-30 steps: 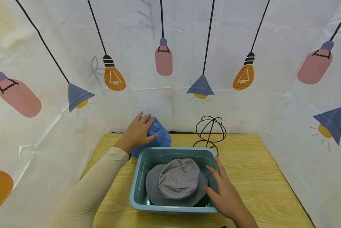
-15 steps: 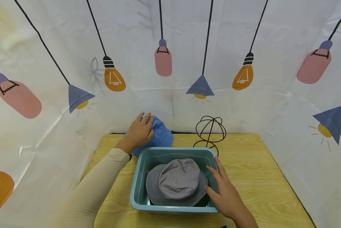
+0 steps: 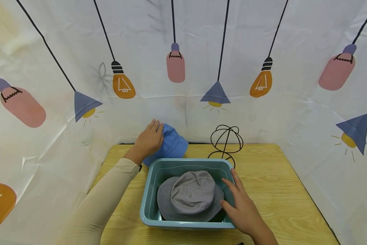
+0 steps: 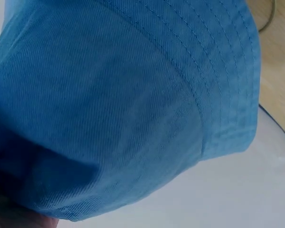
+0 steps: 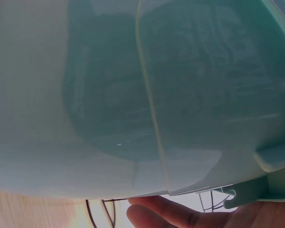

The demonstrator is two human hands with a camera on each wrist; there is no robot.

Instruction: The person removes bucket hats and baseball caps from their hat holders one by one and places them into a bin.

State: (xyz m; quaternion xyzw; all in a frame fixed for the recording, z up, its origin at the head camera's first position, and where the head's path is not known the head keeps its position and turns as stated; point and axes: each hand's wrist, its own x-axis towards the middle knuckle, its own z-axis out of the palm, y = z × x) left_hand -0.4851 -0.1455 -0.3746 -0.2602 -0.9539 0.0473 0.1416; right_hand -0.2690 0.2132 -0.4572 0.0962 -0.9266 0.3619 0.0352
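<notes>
A blue hat [image 3: 171, 144] with a stitched brim leans behind the teal plastic bin [image 3: 186, 224], near the back edge of the table. My left hand [image 3: 148, 141] grips its crown from the left; the thumb is hidden. In the left wrist view the hat's cloth [image 4: 114, 95] fills most of the frame, creased near the hand [image 4: 19, 213] at the lower left corner. A grey bucket hat [image 3: 192, 194] lies crown up inside the bin. My right hand [image 3: 243, 209] rests over the bin's right rim with its fingers spread and relaxed.
A black wire stand [image 3: 227, 139] with a rounded cage top stands behind the bin, to the right. Wooden tabletop [image 3: 272, 183] extends to the right. White printed sheeting [image 3: 183, 112] hangs around the back and sides.
The blue hat has shifted a little to the right and turned, showing more of its brim. My left fingers have drawn together, and the thumb has gone from sight. The right hand stays still.
</notes>
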